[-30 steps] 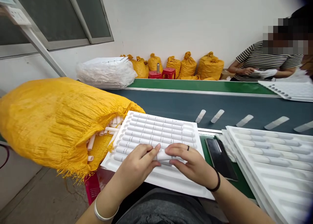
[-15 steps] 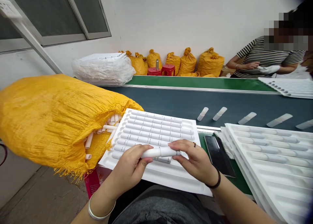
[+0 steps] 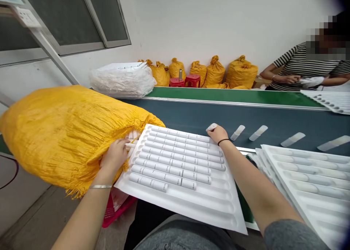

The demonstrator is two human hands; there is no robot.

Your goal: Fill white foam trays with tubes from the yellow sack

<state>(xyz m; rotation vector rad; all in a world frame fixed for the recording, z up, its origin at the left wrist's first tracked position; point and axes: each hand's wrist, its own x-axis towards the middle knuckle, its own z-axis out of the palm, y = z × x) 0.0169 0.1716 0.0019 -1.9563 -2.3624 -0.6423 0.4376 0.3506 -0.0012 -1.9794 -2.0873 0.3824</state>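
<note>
My left hand (image 3: 116, 153) is at the mouth of a yellow woven sack (image 3: 73, 129). Its fingers are curled at a plain white tube (image 3: 131, 145) and look closed on it, though the hand partly hides them. Out over the dark conveyor belt (image 3: 186, 113), my right hand (image 3: 218, 134) grips a white capped tube (image 3: 211, 127), tilted, at the near side of the belt. Between my arms lies a white moulded tray (image 3: 218, 210) with rows of printed white tubes (image 3: 175, 157); its nearest grooves hold none.
Several translucent-capped tubes (image 3: 258, 132) stand along the belt to the right. Stacked trays (image 3: 319, 210) with tubes are at the right. A plastic-wrapped bundle (image 3: 123, 80) lies far left. Across the belt sits a co-worker in a striped shirt (image 3: 292, 66). Yellow sacks and red stools (image 3: 193, 80) line the wall.
My hands, together on one tube above the tray before, have parted. The left went to the sack opening, the right to the belt with a tube. The view has shifted slightly.
</note>
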